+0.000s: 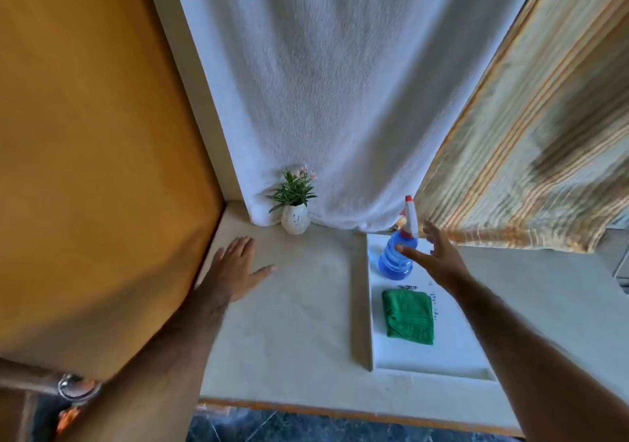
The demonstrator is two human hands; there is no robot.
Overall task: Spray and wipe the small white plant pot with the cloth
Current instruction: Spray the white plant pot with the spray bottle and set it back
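My left hand (238, 268) lies flat on the pale table (299, 322), fingers spread, holding nothing. My right hand (434, 257) hovers open just beside the blue spray bottle (396, 259), not gripping it. The bottle stands on a white tray (439, 356) with the folded green cloth (408, 315) nearer me. The small white plant pot (295, 222) sits at the table's far edge against the white curtain (323, 101).

Clear lane mid-counter; clutter at far edge and right.

Bare counter (306, 305) between left hand (235, 271) and white tray (442, 356): open path to the far pot (295, 222). Pot backs onto the white towel (323, 101), orange wall (85, 135) closes the left. Right hand (432, 257) open just beside the spray bottle (396, 257) on the tray; green cloth (408, 317) nearer, unobstructed from above.
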